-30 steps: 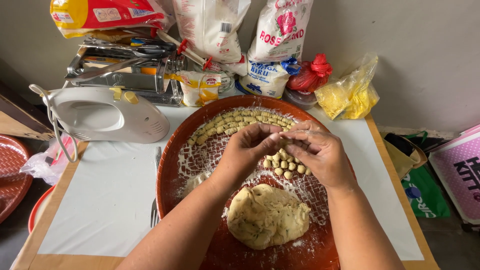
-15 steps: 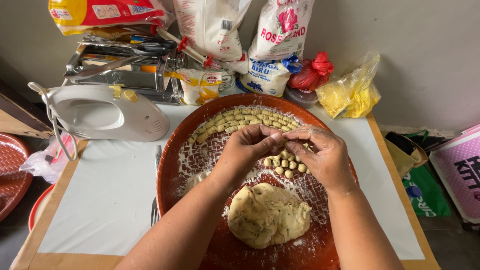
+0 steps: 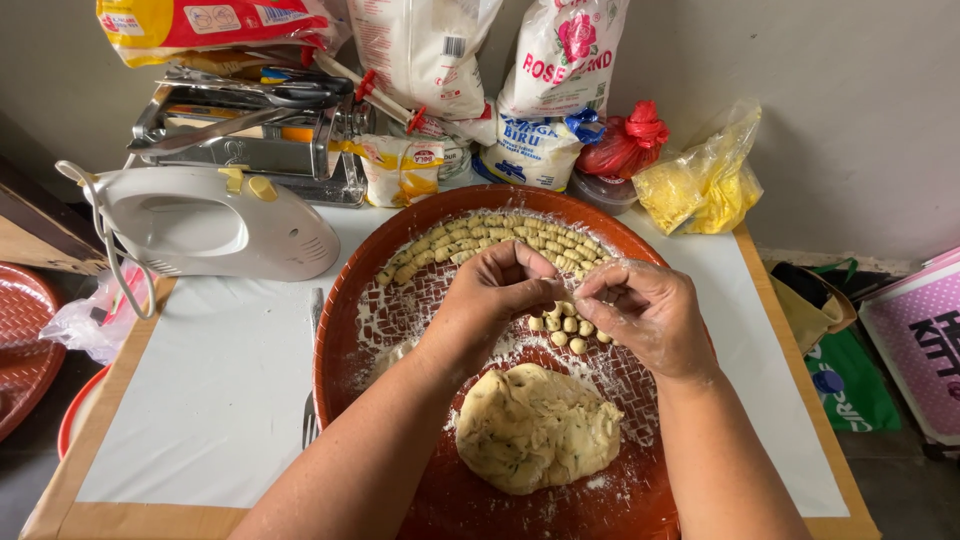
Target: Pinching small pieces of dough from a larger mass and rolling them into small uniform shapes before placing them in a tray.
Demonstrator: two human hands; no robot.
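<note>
Both hands meet over the middle of a round brown tray (image 3: pixel 345 330) dusted with flour, on a white-topped counter (image 3: pixel 220 400). Left hand (image 3: pixel 500 295) is curled, fingertips bunched together and pointing right; right hand (image 3: pixel 645 310) is curled too, thumb and fingers pinched toward the left hand. Fingertips of both nearly touch at the centre, seemingly nipping a small bit of dough between them, but the piece itself is mostly hidden, so can't tell exactly what each pinches.

Just under the joined fingertips: a small cluster of cut dough pieces (image 3: pixel 565 330), pale yellow, lying loose on the tray, touching or just beside each other. Beyond the hands, along the far rim, a curved band of more small pieces in rows (image 3: pixel 480 240). Nearer the person, below both hands and between the forearms, sits the big dough lump (image 3: pixel 535 430), pale with green flecks, apart from the hands.

Left of the tray: a white electric hand mixer (image 3: pixel 215 225) lying on its side, cord looped. A metal utensil (image 3: pixel 310 400) pokes out beside the tray's left rim. Behind the mixer, a metal pasta machine (image 3: pixel 250 130). Along the wall: white flour bags (image 3: pixel 560 70), a red tied plastic bag (image 3: pixel 625 140), a yellow plastic bag (image 3: pixel 700 185). Far left edge: a red patterned tray (image 3: pixel 20 350).
</note>
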